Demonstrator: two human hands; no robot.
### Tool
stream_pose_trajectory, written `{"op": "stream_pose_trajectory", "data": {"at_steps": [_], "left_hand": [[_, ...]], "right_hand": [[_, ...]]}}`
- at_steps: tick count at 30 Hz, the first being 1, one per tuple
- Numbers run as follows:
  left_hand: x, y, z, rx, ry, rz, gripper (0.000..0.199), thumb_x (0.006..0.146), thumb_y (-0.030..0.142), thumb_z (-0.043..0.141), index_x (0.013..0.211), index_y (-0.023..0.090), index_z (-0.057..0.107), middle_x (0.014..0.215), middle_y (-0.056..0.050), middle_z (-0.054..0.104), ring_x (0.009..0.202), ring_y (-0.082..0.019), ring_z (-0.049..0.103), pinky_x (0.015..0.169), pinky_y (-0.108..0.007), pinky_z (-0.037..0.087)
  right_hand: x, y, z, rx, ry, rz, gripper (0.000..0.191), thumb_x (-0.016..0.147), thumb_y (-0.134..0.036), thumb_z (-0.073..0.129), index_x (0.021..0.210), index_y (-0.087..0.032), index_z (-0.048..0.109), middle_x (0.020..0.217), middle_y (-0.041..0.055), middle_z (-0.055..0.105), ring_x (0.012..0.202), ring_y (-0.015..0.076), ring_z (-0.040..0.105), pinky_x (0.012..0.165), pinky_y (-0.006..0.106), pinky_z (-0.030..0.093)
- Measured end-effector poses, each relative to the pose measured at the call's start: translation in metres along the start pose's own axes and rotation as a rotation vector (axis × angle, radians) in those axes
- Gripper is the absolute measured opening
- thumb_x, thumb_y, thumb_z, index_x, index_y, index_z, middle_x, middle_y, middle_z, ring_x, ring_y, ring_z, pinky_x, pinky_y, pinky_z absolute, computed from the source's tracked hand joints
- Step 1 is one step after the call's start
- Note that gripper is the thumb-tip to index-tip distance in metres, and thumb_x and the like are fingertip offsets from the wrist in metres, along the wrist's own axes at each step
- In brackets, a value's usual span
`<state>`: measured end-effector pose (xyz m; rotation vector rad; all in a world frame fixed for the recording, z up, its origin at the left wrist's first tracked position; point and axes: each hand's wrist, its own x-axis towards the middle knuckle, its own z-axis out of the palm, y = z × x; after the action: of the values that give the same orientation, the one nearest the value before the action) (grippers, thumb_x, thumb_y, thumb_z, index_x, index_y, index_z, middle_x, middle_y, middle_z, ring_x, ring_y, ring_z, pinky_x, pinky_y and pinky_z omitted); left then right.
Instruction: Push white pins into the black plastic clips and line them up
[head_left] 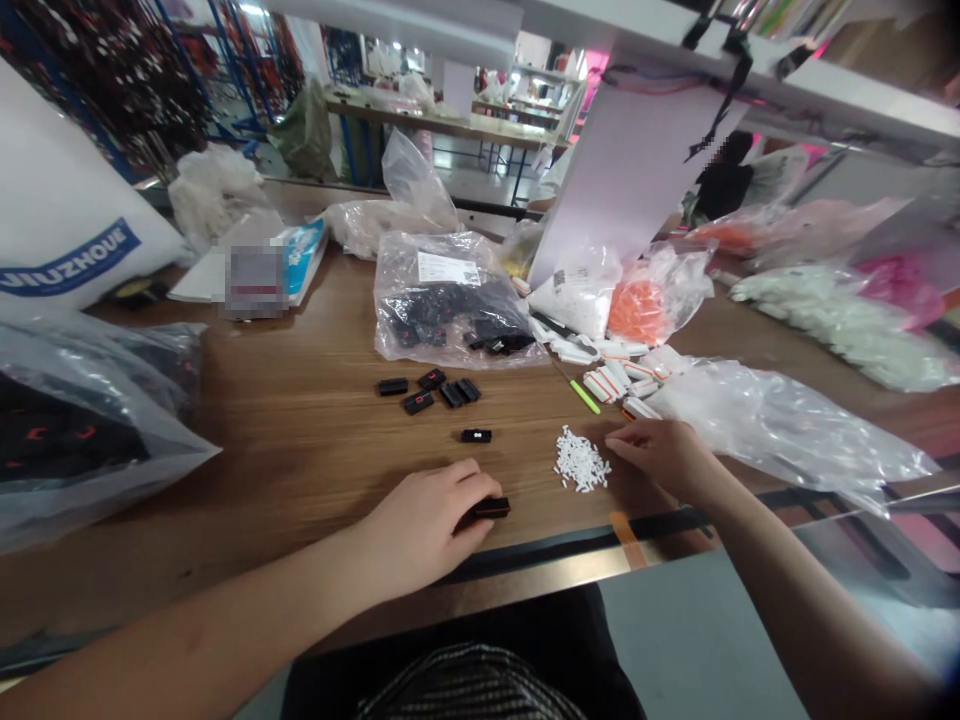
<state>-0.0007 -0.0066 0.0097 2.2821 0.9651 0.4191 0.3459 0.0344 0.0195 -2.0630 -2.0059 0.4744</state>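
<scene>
L hand (431, 525) curled round black oblong piece (493, 508), near front edge of wood-grain table (300, 390) | R hand (664, 455) fingertips bunched, can't tell if holding, beside heaped white rod-like pellets (580, 461) | crinkly clear bag (457, 275) behind

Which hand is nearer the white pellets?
Right. The right hand is just right of the white pellets, fingertips close to their edge; the left hand is farther off, to their left, holding a black piece.

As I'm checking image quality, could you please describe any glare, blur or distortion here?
In the head view: glare on the clear plastic bag of black parts; background tables slightly soft; the white upright panel leaning, perhaps from wide-angle distortion.
</scene>
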Motion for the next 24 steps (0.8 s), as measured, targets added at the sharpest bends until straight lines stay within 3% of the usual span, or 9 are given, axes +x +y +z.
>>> {"op": "stream_pose_trajectory", "data": {"at_steps": [4,7,11,13,16,20,24], "left_hand": [[0.002,-0.004,0.004,-0.047,0.050,0.022,0.020,0.092,0.014,0.059,0.109,0.023,0.061,0.101,-0.002,0.064,0.077,-0.015,0.060,0.069,-0.029,0.048],[0.003,-0.005,0.007,-0.083,0.096,-0.002,0.016,0.089,0.014,0.064,0.103,0.021,0.061,0.091,0.000,0.063,0.070,-0.013,0.057,0.064,-0.027,0.045],[0.002,-0.006,0.010,-0.084,0.120,-0.014,0.008,0.089,0.017,0.066,0.095,0.020,0.062,0.083,0.002,0.060,0.067,-0.013,0.055,0.061,-0.026,0.041],[0.002,-0.006,0.012,-0.084,0.129,-0.022,0.007,0.089,0.018,0.066,0.095,0.021,0.063,0.082,0.002,0.060,0.067,-0.013,0.055,0.062,-0.026,0.041],[0.001,-0.006,0.013,-0.081,0.125,-0.025,0.006,0.090,0.019,0.066,0.095,0.020,0.064,0.084,0.002,0.061,0.068,-0.013,0.056,0.063,-0.026,0.042],[0.001,-0.004,0.011,-0.036,0.111,-0.030,0.005,0.091,0.021,0.064,0.096,0.019,0.063,0.090,0.000,0.063,0.072,-0.015,0.059,0.064,-0.028,0.046],[-0.002,0.002,0.007,0.048,0.072,-0.005,0.030,0.095,0.019,0.057,0.125,0.022,0.057,0.109,-0.004,0.064,0.088,-0.021,0.064,0.075,-0.036,0.052]], "right_hand": [[0.000,-0.001,0.002,-0.036,-0.006,0.021,0.023,0.081,-0.040,0.063,0.077,-0.022,0.076,0.070,0.0031,0.073,0.066,0.0208,0.066,0.062,0.032,0.046],[-0.006,-0.018,0.001,0.001,0.013,-0.012,0.023,0.084,-0.039,0.061,0.076,-0.021,0.073,0.063,0.0016,0.069,0.059,0.0184,0.061,0.056,0.030,0.042],[-0.027,-0.065,0.007,0.219,-0.009,-0.243,0.021,0.089,-0.037,0.059,0.078,-0.021,0.067,0.073,0.0015,0.070,0.066,0.0168,0.062,0.064,0.029,0.046],[-0.038,-0.090,0.016,0.286,-0.086,-0.390,0.017,0.091,-0.033,0.058,0.081,-0.022,0.067,0.079,0.0011,0.071,0.074,0.0165,0.063,0.072,0.029,0.046],[-0.047,-0.115,0.031,0.310,-0.177,-0.474,0.013,0.093,-0.026,0.057,0.086,-0.023,0.066,0.080,-0.0004,0.069,0.073,0.0146,0.060,0.073,0.029,0.044],[-0.046,-0.119,0.041,0.330,-0.158,-0.454,0.012,0.092,-0.025,0.058,0.083,-0.023,0.065,0.075,-0.0016,0.065,0.071,0.0146,0.058,0.072,0.029,0.043],[-0.041,-0.110,0.041,0.382,-0.080,-0.388,0.014,0.092,-0.028,0.058,0.082,-0.023,0.066,0.072,-0.0018,0.064,0.068,0.0146,0.057,0.067,0.028,0.043]]}}
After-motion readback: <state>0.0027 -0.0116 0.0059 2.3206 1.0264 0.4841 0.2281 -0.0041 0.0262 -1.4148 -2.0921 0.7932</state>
